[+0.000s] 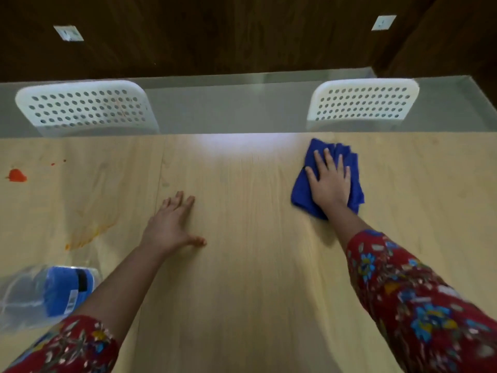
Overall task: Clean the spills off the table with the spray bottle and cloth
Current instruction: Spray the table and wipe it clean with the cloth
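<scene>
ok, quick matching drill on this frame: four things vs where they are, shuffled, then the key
Things:
1. cloth
2. spray bottle
3. red spill
4. left hand

Places:
A. flat on bare table, near the middle
B. far-left side of the table
C. under the right hand
D. near-left part of the table

Pairs: 1-C, 2-D, 3-B, 4-A

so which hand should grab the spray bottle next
Probably the left hand: it's free and nearer the spray bottle, while the right hand presses the cloth.
</scene>
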